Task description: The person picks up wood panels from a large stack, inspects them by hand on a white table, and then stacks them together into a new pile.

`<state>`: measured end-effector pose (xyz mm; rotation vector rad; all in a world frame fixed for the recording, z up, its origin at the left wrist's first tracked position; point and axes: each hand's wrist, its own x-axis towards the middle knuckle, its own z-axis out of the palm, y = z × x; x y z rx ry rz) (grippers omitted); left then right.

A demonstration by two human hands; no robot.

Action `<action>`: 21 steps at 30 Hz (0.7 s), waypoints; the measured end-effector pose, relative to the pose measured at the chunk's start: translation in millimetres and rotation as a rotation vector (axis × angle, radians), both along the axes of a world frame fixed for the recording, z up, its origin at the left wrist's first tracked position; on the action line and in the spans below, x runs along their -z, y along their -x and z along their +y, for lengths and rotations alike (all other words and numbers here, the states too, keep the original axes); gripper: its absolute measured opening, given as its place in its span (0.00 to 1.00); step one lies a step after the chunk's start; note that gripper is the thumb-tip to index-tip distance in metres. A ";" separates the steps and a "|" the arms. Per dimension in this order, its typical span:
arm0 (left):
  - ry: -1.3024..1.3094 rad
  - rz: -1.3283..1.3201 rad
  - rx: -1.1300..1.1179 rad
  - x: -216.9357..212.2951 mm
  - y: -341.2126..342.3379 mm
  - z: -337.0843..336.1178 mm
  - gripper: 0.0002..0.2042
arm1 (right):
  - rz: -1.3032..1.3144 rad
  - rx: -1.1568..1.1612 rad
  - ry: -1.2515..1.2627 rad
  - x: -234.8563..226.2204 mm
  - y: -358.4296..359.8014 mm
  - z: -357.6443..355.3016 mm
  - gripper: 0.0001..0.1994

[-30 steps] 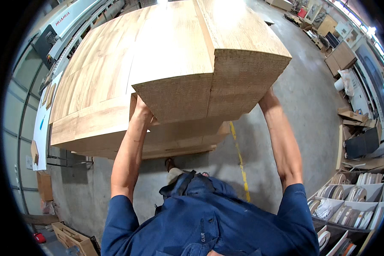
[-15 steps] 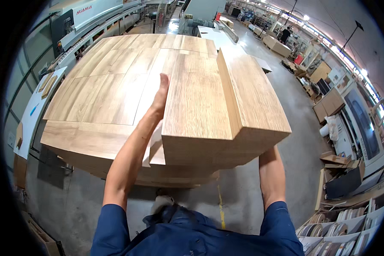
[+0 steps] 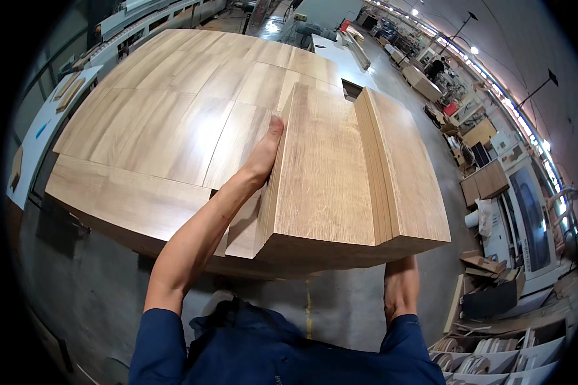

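A tall stack of wood-grain boards (image 3: 327,173) sits at the right front, with a narrower stack of boards (image 3: 411,173) standing higher along its right side. My left hand (image 3: 266,149) lies along the left side of the wider stack, thumb pointing up and away; its other fingers are hidden against that side. From the lower right, my right forearm (image 3: 401,282) reaches up behind the front face of the narrower stack, which hides the hand. Left of both stacks spread rows of similar wood-grain panels (image 3: 167,122), laid edge to edge.
A white table (image 3: 38,138) with wood strips stands at the far left. Beyond the panels is another white table (image 3: 334,54). At the right are a machine (image 3: 526,205), cardboard and offcuts, and a rack of edge-banding rolls (image 3: 475,353). A distant person (image 3: 435,67) stands at the upper right.
Both board stacks have shifted toward me and to the right, with my hands moving along. A dark gap now shows behind their far end. The view has tilted slightly.
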<state>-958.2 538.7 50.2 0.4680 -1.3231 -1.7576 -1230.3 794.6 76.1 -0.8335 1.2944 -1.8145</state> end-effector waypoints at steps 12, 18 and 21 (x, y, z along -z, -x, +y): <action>0.368 -0.150 -0.218 -110.3 -15.9 -10.2 0.46 | -0.069 -0.110 0.212 -77.6 10.2 -118.3 0.49; 0.281 -0.214 0.079 -171.6 26.2 10.6 0.45 | -0.103 -0.315 0.290 -84.3 17.2 -140.3 0.50; 0.203 -0.275 -0.036 -174.8 42.8 22.9 0.43 | -0.055 -0.393 0.267 -91.7 13.2 -134.8 0.50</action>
